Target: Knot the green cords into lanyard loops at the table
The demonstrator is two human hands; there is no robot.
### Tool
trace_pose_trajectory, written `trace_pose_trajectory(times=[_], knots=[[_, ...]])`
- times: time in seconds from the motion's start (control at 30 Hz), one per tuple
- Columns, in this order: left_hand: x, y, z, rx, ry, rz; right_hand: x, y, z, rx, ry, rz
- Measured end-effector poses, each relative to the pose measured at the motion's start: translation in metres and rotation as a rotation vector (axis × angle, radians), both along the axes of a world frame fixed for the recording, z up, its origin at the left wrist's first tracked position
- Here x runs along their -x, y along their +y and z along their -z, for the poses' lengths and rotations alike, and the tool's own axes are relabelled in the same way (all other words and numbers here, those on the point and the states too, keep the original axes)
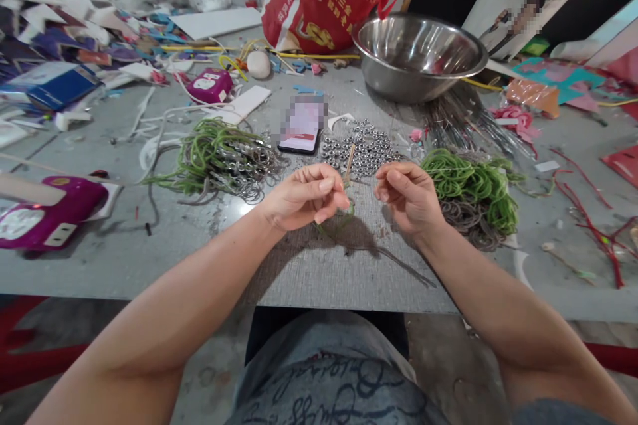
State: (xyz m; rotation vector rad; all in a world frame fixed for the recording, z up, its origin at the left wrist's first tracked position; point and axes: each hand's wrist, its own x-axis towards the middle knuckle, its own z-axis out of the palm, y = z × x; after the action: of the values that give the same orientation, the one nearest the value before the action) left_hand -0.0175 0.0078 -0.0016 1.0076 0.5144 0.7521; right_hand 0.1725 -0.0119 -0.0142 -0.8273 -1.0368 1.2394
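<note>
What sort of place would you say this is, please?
It looks like a small craft workshop, though I cannot be sure: the worktable bears a spread of silvery beads, bundles of green and grey cord, and a heap of cut scraps.

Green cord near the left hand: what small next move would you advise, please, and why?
Perhaps bring the right hand across to steady the green cord by the left hand. The right hand is near but apart from the cord, with nothing clearly visible in it; whether the left hand grips the cord is unclear.
</note>
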Motion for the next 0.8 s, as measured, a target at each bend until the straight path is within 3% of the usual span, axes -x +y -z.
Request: trace_pose_trajectory(times=[0.2, 0.37, 0.47, 0.63, 0.8], knots=[[-0.004, -0.002, 0.001, -0.012, 0.080, -0.255, 0.007, -0.012, 0.005, -0.313, -0.458, 0.179], [-0.010, -0.002, 0.004, 0.015, 0.106, -0.321, 0.006, -0.015, 0.008, -0.576, -0.784, 0.104], [-0.013, -0.005, 0.004, -0.088, 0.166, -0.346, 0.005, -0.015, 0.009, -0.657, -0.884, 0.040], [-0.014, -0.007, 0.003, -0.327, 0.448, -0.292, 0.006, -0.016, 0.006, -0.628, -0.871, 0.035], [-0.012, -0.003, 0.005, -0.393, 0.518, -0.204, 0.007, -0.016, 0.001, -0.499, -0.736, 0.091]])
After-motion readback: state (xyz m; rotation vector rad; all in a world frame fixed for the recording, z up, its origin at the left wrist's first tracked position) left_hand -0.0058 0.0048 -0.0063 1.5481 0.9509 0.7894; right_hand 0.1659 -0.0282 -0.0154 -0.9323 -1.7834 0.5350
